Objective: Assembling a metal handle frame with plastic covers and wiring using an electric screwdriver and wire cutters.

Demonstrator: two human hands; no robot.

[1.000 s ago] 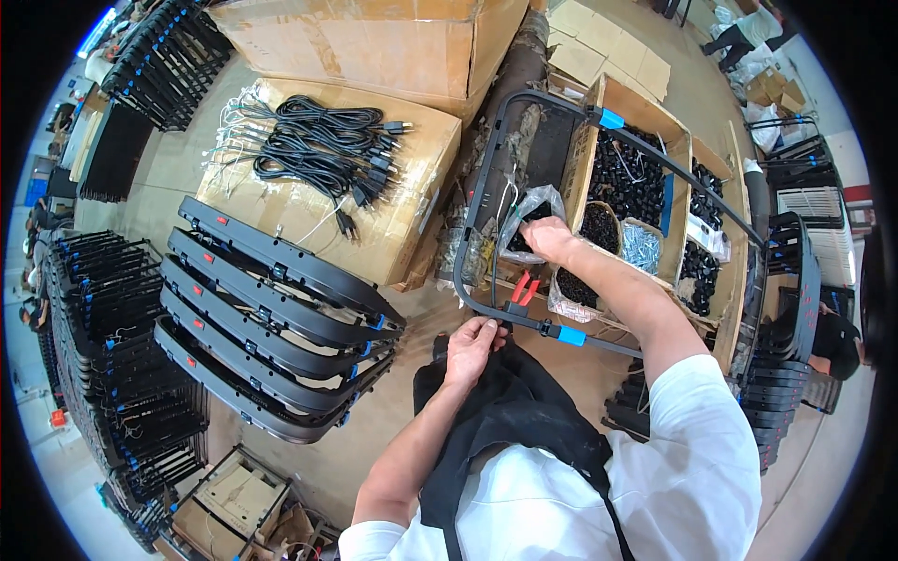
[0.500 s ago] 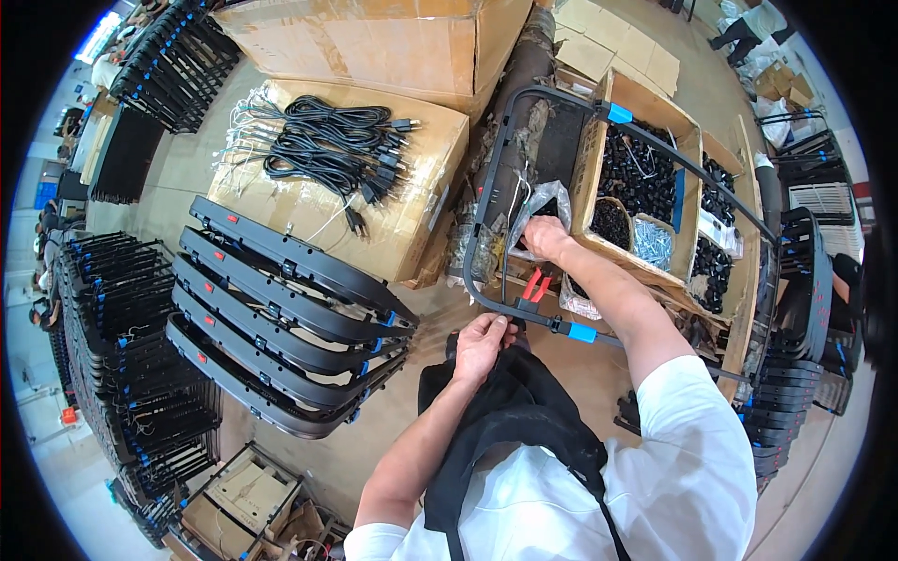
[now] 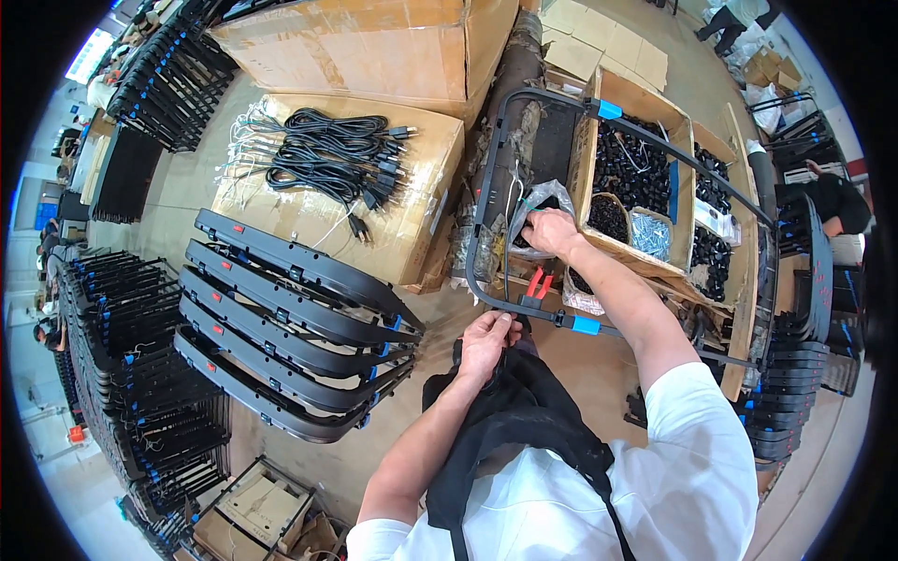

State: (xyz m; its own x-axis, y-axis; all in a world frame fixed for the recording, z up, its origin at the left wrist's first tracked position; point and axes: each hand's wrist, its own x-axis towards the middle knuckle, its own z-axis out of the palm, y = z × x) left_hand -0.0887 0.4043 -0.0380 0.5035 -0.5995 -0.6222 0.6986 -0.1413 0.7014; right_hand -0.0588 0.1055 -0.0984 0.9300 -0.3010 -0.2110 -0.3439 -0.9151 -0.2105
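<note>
My left hand [image 3: 488, 342] is closed in a pinch at the near left corner of a black tubular frame [image 3: 479, 210] with blue sleeves. What lies between its fingertips is too small to make out. A thin dark cable [image 3: 506, 266] runs down inside the frame toward that hand. My right hand [image 3: 552, 232] reaches through the frame into a clear plastic bag [image 3: 526, 208] of dark parts, its fingertips hidden there. Between the hands, a red-handled clamp-like tool [image 3: 537, 282] sits at the frame's near bar.
Right of the bag, a wooden bin [image 3: 585, 154] holds black clips and silver screws [image 3: 650, 236]. Coiled black power cords [image 3: 327, 154] lie on a cardboard box [image 3: 421, 245]. Curved black panels [image 3: 290, 285] are stacked at my left, beside racks of frames [image 3: 131, 327]. A person [image 3: 835, 204] is at far right.
The view has shifted slightly. My right hand stays at the bag, with its fingers moved a little; my left hand keeps its pinch at the frame's corner.
</note>
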